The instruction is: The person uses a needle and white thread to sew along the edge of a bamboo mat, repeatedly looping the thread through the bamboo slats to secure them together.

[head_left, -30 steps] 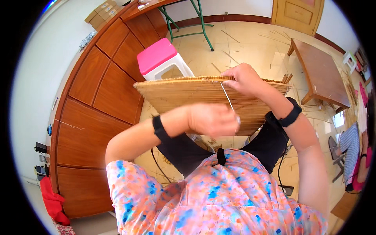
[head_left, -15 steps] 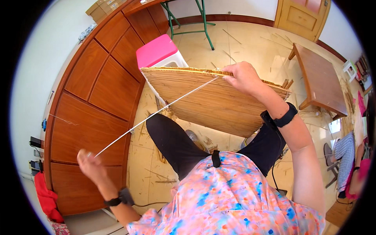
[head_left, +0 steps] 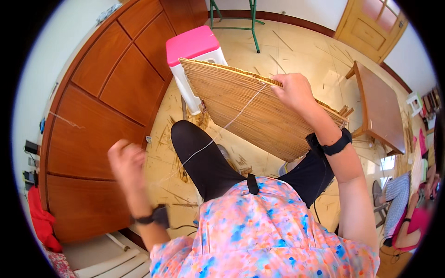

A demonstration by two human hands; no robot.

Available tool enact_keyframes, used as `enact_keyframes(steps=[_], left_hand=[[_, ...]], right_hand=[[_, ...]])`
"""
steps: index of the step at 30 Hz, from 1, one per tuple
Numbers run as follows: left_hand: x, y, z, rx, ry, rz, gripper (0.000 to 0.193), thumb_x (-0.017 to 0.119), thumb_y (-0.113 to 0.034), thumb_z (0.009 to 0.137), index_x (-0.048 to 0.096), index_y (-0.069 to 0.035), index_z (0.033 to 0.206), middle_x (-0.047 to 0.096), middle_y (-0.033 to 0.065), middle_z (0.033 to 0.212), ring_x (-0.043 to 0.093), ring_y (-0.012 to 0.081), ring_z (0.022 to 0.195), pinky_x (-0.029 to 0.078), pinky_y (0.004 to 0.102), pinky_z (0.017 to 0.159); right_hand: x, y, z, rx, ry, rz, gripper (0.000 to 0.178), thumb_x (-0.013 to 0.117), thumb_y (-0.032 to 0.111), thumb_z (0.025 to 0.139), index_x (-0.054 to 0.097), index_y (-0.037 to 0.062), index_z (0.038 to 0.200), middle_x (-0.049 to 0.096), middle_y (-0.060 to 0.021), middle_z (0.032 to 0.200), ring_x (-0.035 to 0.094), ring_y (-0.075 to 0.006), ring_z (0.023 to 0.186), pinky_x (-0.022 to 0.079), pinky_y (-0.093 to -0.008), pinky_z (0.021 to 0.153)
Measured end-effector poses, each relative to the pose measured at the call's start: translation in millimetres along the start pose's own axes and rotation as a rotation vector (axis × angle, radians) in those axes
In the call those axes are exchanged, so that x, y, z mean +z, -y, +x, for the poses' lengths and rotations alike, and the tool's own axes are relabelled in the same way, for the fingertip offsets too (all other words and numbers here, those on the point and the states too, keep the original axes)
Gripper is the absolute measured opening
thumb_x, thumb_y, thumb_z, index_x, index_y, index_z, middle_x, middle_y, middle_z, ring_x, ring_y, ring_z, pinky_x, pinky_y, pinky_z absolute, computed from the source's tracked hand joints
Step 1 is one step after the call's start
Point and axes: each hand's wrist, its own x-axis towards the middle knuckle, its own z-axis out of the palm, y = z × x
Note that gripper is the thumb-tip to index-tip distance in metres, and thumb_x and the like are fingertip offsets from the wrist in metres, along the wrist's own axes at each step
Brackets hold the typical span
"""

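Note:
A stiff panel of thin brown stalks (head_left: 250, 104), bound side by side, stands slanted before my knees. My right hand (head_left: 293, 90) is closed over its upper edge, thumb on the near face, where a pale yellow stalk runs along the rim. A white string (head_left: 226, 126) leaves the panel just beside that thumb and hangs slack across my left thigh. My left hand (head_left: 127, 162) is raised off to the left, smeared by motion. The string's lower end fades into blur near the left wrist, so whether those fingers hold it cannot be told.
A white stool with a pink top (head_left: 192, 44) touches the panel's far left corner. Wooden cabinets (head_left: 132, 69) line the left side. A low brown table (head_left: 380, 104) stands right, with another person's arm (head_left: 412, 231) beyond. Loose stalks (head_left: 282, 41) litter the tiled floor.
My left hand has moved up and slightly right, and the string has gone from taut to slack. My right hand stays on the panel's edge. The view has shifted a little.

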Motion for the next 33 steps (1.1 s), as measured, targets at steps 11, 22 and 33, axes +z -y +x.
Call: enact_keyframes(steps=[11,22,33], left_hand=[[238.6,93.5,-63.2,-0.197,0.550,-0.253,0.038,0.062,0.000,0.091,0.045,0.002,0.125,0.065,0.0068,0.085,0.069,0.0198,0.078,0.056,0.0278,0.071],[183.9,63.8,-55.9,-0.360,1.100,-0.426,0.013,0.058,-0.006,0.093,0.059,0.002,0.083,0.059,0.0067,0.066,0.059,0.0176,0.049,0.045,0.0270,0.046],[109.3,73.8,-48.7,-0.390,0.967,-1.035,0.003,0.062,0.003,0.087,0.060,0.005,0.087,0.060,0.0145,0.080,0.060,0.0217,0.052,0.051,0.0325,0.044]], right_hand=[[-7.4,28.6,-13.4,-0.036,-0.035,0.063,0.021,0.069,0.019,0.079,0.072,0.0098,0.098,0.067,-0.0154,0.073,0.066,-0.0330,0.070,0.053,-0.0427,0.065],[-6.1,41.5,-30.6,-0.056,-0.095,0.014,0.023,0.070,0.018,0.078,0.072,0.0103,0.099,0.067,-0.0151,0.072,0.065,-0.0340,0.066,0.052,-0.0434,0.061],[-0.2,46.9,-19.1,-0.075,-0.012,0.022,0.022,0.071,0.018,0.079,0.073,0.0086,0.099,0.067,-0.0174,0.075,0.065,-0.0340,0.068,0.052,-0.0411,0.065]])
